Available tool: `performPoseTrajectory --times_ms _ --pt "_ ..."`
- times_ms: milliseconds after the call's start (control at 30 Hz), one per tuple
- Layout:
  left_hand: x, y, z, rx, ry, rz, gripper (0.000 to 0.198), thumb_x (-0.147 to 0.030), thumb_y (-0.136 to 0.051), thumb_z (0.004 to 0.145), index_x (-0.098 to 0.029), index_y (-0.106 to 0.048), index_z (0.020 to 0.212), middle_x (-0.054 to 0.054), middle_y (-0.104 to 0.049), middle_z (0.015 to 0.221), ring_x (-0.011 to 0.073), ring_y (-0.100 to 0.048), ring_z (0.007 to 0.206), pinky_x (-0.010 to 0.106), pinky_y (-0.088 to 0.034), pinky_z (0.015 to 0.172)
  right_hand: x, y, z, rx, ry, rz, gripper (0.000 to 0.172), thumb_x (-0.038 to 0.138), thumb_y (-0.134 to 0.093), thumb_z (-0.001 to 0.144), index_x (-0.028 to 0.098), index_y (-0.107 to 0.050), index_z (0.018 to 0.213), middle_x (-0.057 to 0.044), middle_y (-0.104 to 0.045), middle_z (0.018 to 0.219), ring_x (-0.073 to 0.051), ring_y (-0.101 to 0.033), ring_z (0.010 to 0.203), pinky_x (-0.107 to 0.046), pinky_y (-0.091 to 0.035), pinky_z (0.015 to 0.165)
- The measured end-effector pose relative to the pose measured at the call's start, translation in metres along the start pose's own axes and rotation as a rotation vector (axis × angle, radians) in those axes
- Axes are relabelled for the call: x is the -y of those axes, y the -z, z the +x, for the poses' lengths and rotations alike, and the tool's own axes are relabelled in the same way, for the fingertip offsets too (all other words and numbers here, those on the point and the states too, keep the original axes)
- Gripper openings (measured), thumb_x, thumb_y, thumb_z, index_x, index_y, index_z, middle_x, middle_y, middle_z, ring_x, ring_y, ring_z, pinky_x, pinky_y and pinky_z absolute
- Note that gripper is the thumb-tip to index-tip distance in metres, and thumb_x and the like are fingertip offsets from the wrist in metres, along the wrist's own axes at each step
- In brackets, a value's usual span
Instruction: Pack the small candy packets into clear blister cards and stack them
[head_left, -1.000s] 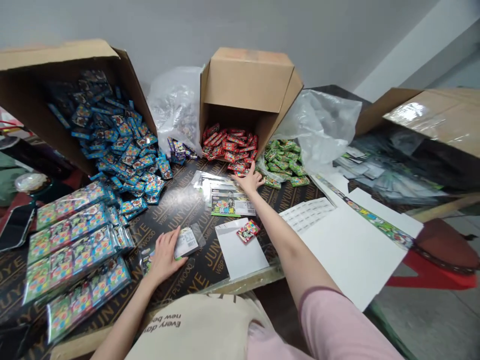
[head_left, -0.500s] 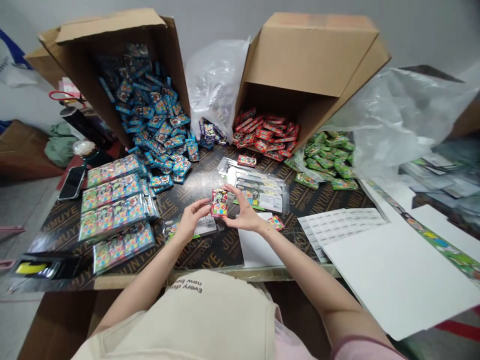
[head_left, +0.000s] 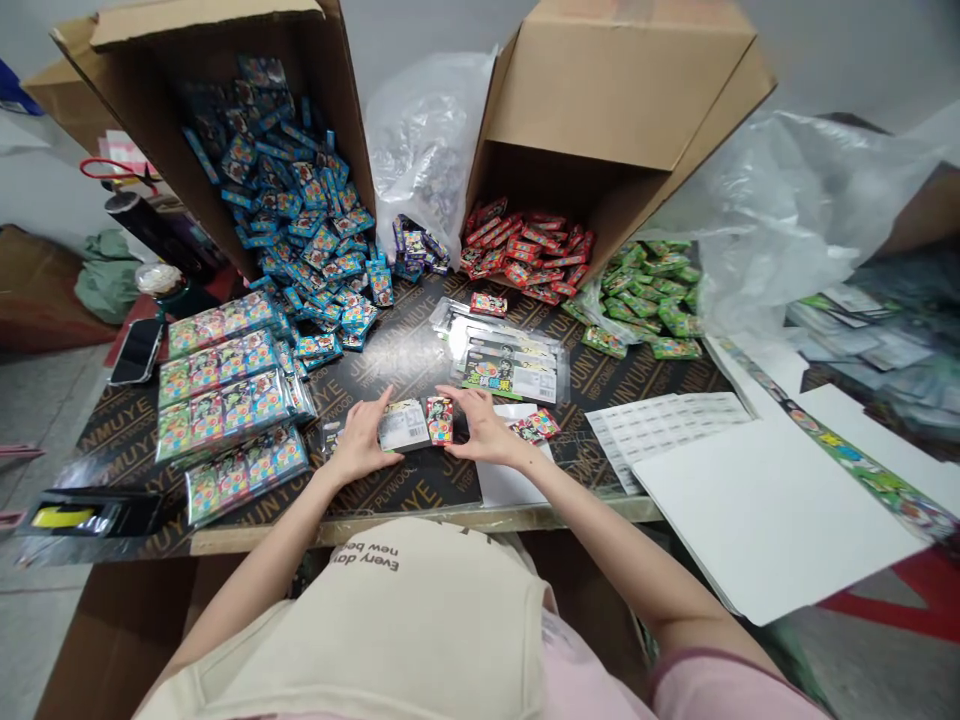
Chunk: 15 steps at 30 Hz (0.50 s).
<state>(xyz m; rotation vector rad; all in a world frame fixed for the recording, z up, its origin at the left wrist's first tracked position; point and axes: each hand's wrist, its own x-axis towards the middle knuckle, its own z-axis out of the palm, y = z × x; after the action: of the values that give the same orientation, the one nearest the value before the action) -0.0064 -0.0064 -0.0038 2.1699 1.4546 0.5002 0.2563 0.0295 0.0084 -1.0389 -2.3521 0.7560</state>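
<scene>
My right hand (head_left: 480,430) pinches a small red packet (head_left: 440,419) and holds it against the mouth of a clear plastic sleeve (head_left: 403,427) with a white printed card inside. My left hand (head_left: 360,447) grips that sleeve at its left end, low over the dark table (head_left: 405,350). Another red packet (head_left: 534,426) lies on a white sheet just right of my right hand. A stack of empty printed sleeves (head_left: 510,362) lies just beyond my hands.
Two tipped cardboard boxes spill blue packets (head_left: 307,240) and red packets (head_left: 525,250). Green packets (head_left: 645,295) lie by a clear bag (head_left: 795,210). Filled sleeves (head_left: 225,400) are stacked at left. White sheets (head_left: 757,500) and a label sheet (head_left: 664,430) lie at right.
My right hand drew back from the red pile with a red packet. Both hands met over the table, then lowered the packet to the sleeve in my left hand.
</scene>
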Motion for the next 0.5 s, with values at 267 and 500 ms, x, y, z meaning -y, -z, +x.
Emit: performPoseTrajectory --times_ms 267,500 --pt "-0.008 0.011 -0.001 -0.070 -0.013 -0.065 0.110 -0.036 -0.076 0.063 -0.024 -0.009 0.150 0.009 -0.055 0.127 0.0292 -0.051 0.116 0.047 -0.031 0.106 0.010 0.002 0.002 -0.090 -0.053 0.138 0.096 0.050 -0.076 0.066 0.022 -0.027 0.144 -0.015 -0.050 0.136 -0.031 -0.041 0.129 -0.051 -0.019 0.108" --pt "0.003 -0.007 0.004 -0.101 -0.026 0.024 0.106 -0.038 -0.074 0.065 -0.023 -0.011 0.150 0.010 -0.055 0.126 0.0303 -0.053 0.113 0.045 -0.039 0.099 -0.016 0.022 0.001 -0.148 -0.152 0.188 0.066 0.048 -0.058 0.084 0.027 -0.035 0.142 -0.008 -0.064 0.119 -0.024 -0.051 0.120 -0.046 -0.021 0.109"
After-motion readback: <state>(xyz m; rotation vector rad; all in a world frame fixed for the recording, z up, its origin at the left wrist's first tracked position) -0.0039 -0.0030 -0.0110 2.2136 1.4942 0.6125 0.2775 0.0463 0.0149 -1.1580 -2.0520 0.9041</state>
